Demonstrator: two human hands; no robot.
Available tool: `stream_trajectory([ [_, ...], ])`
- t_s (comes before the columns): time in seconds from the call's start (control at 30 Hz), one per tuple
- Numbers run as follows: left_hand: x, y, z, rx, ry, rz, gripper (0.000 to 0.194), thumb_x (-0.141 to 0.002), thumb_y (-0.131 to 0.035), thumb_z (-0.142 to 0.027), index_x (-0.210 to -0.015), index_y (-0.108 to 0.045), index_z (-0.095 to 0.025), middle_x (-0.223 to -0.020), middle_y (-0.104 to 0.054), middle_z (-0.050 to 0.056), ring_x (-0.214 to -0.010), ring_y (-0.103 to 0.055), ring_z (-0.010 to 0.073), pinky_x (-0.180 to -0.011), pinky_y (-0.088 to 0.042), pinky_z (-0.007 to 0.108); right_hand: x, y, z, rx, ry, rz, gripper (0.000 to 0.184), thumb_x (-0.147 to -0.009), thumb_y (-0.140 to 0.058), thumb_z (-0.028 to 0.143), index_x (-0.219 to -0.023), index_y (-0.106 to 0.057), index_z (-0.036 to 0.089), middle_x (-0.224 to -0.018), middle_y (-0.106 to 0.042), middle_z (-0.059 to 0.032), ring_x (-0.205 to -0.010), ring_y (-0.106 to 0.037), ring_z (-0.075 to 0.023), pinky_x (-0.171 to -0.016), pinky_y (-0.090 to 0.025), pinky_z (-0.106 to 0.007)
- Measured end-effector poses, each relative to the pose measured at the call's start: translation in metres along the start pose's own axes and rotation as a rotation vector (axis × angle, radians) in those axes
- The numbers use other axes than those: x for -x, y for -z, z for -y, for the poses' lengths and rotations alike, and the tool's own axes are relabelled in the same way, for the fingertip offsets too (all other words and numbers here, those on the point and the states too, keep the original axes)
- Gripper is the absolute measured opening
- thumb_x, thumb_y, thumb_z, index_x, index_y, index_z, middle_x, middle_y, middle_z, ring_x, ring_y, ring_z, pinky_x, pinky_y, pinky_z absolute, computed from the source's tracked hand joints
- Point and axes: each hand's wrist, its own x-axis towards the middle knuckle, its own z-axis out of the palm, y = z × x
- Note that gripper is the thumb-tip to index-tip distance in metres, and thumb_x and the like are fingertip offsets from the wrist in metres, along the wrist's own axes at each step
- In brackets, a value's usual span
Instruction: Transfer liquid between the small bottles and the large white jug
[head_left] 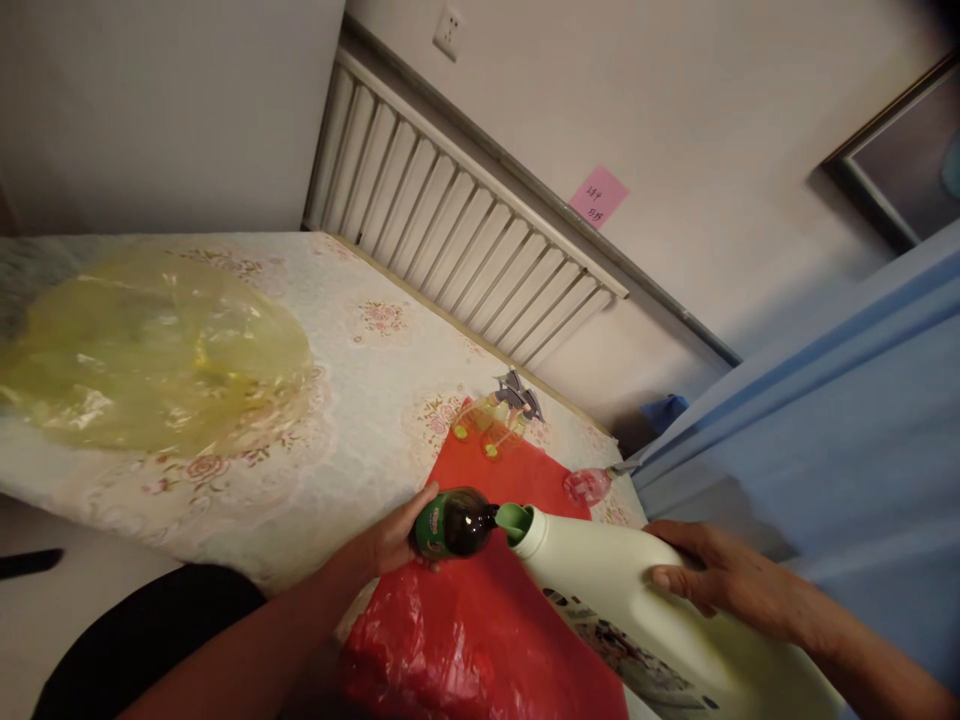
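The left hand [397, 532] reaches in from the left side of the red flat sheet [525, 600], forearm slanting up from the lower edge, thumb along the upper side of what it grips. It is wrapped around the dark brown bottle with a green label [450, 525], which lies in the grip tilted, its body against the palm and its neck pointing out to the right, above the sheet.

The right hand [720, 575] comes from beyond the sheet's right side, wrist bent, thumb on the near side and fingers over the top, clamped on the large pale green plastic jug [622, 560]. The jug leans across the sheet's right part, most of its body below and right of the hand. Its green spout [514, 522] faces the bottle's neck over the sheet; whether they touch, I cannot tell.

Two clear spray bottles with grey trigger heads [491, 450] lie at the sheet's far end, and a pink transparent bottle [589, 486] lies by its right edge.
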Motion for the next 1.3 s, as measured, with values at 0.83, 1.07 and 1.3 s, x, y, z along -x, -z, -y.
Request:
stream_trajectory([
  [0.83,0.016,0.002,0.004,0.098,-0.1,-0.157,0.059,-0.091,-0.037,-0.058,-0.104,-0.068,-0.01,-0.082,-0.076,0.012,-0.059,-0.069,0.0217,-0.044,-0.05,0.026,-0.004,-0.045,-0.065,-0.602,0.139,-0.398,0.039,-0.073,-0.067,0.055,-0.071,-0.058,0.017,-0.057,-0.049,0.0032,-0.054,-0.043,-0.0114,-0.049,-0.031,-0.023],
  [1.07,0.054,-0.02,0.004,0.08,-0.246,-0.346,0.054,-0.092,-0.038,-0.051,-0.1,-0.069,-0.007,-0.081,-0.076,0.016,-0.066,-0.07,0.0268,-0.048,-0.051,0.03,-0.03,-0.077,-0.067,-1.015,0.315,-0.611,0.035,-0.077,-0.065,0.05,-0.063,-0.055,0.019,-0.051,-0.052,0.0024,-0.046,-0.042,-0.0107,-0.043,-0.029,-0.023],
  [1.3,0.094,-0.05,0.025,0.171,-0.235,-0.523,0.048,-0.09,-0.044,-0.051,-0.097,-0.07,-0.012,-0.083,-0.076,0.014,-0.068,-0.071,0.029,-0.047,-0.051,0.031,-0.081,-0.129,-0.053,-1.323,0.279,-0.821,0.05,-0.087,-0.048,0.06,-0.056,-0.052,0.02,-0.042,-0.051,0.0033,-0.037,-0.04,-0.0105,-0.039,-0.03,-0.024],
])
